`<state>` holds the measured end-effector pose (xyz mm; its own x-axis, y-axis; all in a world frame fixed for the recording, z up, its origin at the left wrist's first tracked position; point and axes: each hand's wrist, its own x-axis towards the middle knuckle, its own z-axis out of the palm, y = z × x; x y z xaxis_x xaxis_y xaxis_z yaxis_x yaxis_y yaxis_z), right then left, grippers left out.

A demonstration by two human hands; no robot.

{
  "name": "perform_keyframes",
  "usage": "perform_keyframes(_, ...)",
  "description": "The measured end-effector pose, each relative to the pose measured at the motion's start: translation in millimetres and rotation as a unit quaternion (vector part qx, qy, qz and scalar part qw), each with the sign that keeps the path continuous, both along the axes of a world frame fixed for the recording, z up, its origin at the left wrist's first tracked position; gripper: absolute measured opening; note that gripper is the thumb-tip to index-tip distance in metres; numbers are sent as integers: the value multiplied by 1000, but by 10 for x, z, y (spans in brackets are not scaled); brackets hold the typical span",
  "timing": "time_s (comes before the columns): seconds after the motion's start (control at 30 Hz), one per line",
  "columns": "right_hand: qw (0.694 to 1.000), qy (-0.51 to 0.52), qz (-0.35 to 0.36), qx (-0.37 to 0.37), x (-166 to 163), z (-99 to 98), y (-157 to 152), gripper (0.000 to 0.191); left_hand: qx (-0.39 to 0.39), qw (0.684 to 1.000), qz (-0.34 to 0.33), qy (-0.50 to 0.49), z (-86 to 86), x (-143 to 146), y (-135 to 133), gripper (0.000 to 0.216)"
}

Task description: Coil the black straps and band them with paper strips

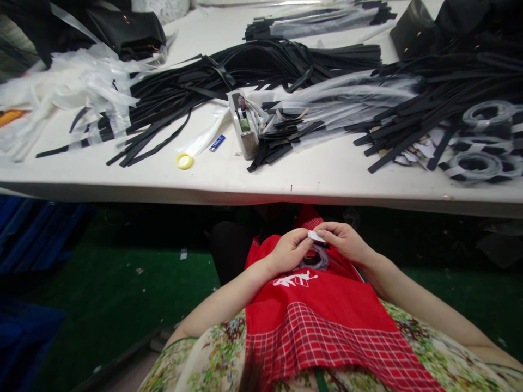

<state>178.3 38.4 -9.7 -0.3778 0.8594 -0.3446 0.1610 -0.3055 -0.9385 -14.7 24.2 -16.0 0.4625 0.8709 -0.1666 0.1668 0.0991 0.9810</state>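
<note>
Looking down from the head view, I see left hand (pixel 290 251) and right hand (pixel 345 239) together over the red apron (pixel 327 305), below the bench (pixel 245 179) edge. Both hands closed, pinching a small white strip (pixel 316 236) between fingertips, held between the two hands. Coiled strap (pixel 314 260) lies just under them on the lap. On the bench: tape dispenser (pixel 245 130), yellow ring (pixel 184 160), blue lighter (pixel 217 143), loose black straps (pixel 253 68).

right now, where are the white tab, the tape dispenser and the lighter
white tab (pixel 316 236), head view, its middle
tape dispenser (pixel 248 144), head view, its front side
lighter (pixel 217 143), head view, its blue body
</note>
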Motion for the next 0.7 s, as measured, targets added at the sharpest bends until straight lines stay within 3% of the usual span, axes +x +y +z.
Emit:
perform_keyframes(0.23, 988, -86, 22, 125, -46, -50, -14, 26, -99, 989, 49, -96, -46, 54, -21, 32)
perform_keyframes(0.43, 962, -137, 63, 230, -14, -20, -31, 27, -114, 987, 71, -87, -91, 68, -14, 31)
perform_keyframes(0.53, 978, -90, 13, 188, -36, -25, -77, 28, -83, 993, 73, -50, -101, 83, -7, 36)
perform_keyframes(0.6, 990, -42, -73, 116, -77, -37, -123, 34, -66, 995, 68, -26, -99, 96, -2, 37)
perform_keyframes(0.7, 981, 16, -190, 29, -124, -63, -143, 40, -56, 996, 70, -4, -95, 107, -4, 39)
